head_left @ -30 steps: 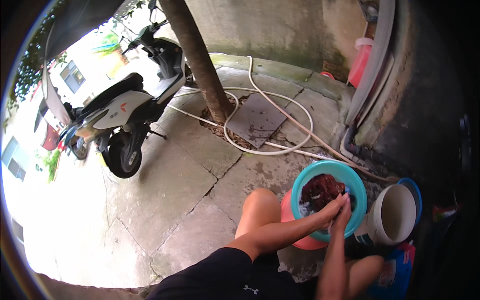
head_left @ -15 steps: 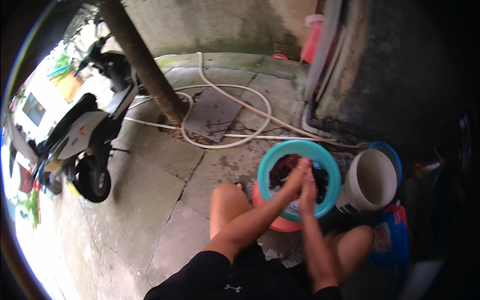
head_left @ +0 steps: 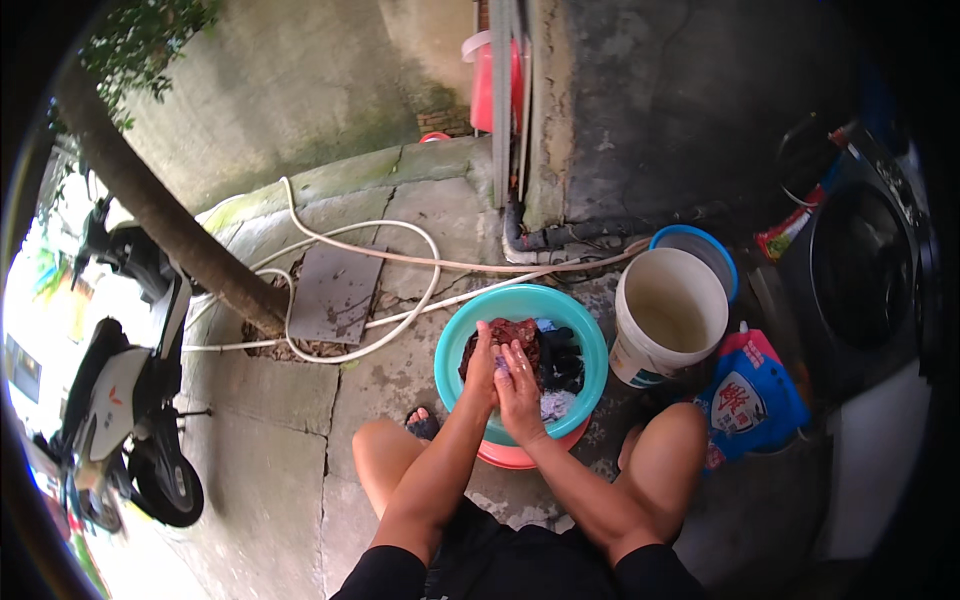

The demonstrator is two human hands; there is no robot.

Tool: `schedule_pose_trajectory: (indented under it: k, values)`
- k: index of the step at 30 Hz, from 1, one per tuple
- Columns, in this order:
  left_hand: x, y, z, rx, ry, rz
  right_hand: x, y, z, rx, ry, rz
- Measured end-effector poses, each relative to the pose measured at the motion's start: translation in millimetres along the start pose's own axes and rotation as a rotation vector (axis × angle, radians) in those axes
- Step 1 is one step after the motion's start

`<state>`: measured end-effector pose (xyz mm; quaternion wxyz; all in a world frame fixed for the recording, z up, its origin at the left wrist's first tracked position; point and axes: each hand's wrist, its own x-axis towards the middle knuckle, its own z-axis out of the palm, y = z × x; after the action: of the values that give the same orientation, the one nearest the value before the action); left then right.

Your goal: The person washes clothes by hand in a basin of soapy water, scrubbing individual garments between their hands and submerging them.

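Observation:
My left hand and my right hand press together above a teal basin, fingers pointing away from me. Between the palms shows a small pale-lilac bit, perhaps cloth or suds; I cannot make out which. The fingers are fairly straight, closed against each other around it. In the basin, below the hands, lie a dark red cloth, black cloth and a whitish lilac piece. The teal basin sits on a reddish-pink basin, mostly hidden under it.
To the right stand a whitish bucket, a blue-rimmed tub behind it and a blue and pink pouch. A black round-doored machine is farther right. A pale hose loops ahead; a tree trunk and scooter are left.
The view has swung to the right, so the basin sits farther left and more of the right side shows. My hands have stayed together over the basin, now tilted apart enough to reveal the lilac bit.

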<state>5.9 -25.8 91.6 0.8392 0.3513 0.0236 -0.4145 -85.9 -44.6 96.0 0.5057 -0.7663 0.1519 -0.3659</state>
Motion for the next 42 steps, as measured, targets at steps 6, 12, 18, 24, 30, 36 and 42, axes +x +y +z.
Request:
schedule_pose_trajectory:
  k: [6,12,18,24,30,36,42]
  values:
    - [-49.1,-44.1,30.7,0.153,-0.054,-0.164,36.0,56.8,-36.8,-0.116,0.134,0.318]
    - [14.3,2.2,-33.5,-0.041,-0.492,-0.325,-1.5,31.3,9.6,0.046,0.074,0.041]
    - [-34.9,-51.5,20.4,0.154,-0.074,-0.212,33.3,54.2,-37.3,0.091,0.140,0.300]
    - [8.0,1.9,-23.6,0.144,-0.062,-0.072,1.6,30.8,11.5,0.182,0.012,0.202]
    - [-37.9,-49.0,44.0,0.669,-0.272,0.138,34.4,62.3,-30.6,0.715,0.225,0.538]
    - [-25.5,-43.5,4.2,1.123,-0.025,0.516,36.8,-0.2,-36.1,1.214,0.064,1.118]
    - [-17.0,-37.1,12.8,0.843,-0.049,0.334,23.4,46.0,-10.4,1.099,0.225,0.845]
